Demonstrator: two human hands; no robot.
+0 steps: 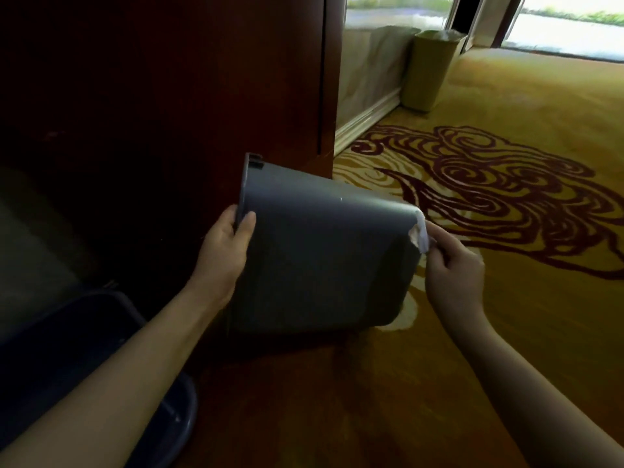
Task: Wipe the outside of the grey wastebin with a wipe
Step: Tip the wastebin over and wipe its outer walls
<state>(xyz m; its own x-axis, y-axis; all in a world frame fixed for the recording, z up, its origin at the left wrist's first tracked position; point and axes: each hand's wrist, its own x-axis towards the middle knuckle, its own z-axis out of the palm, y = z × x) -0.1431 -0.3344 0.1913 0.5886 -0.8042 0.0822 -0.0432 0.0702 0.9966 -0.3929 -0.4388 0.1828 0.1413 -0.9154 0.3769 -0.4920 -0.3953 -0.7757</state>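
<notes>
The grey wastebin point(320, 251) is tipped on its side just above the carpet, its open rim toward the left and its base toward the right. My left hand point(226, 251) grips the rim, thumb on the outer wall. My right hand point(452, 268) pinches a small white wipe point(420, 234) and presses it against the bin's upper right corner, at the base edge.
A dark wooden cabinet point(202, 96) stands behind the bin. A dark blue container point(101, 366) lies at the lower left under my forearm. A tan wastebin point(429, 69) stands by the glass door at the back. Patterned yellow carpet point(506, 197) spreads to the right.
</notes>
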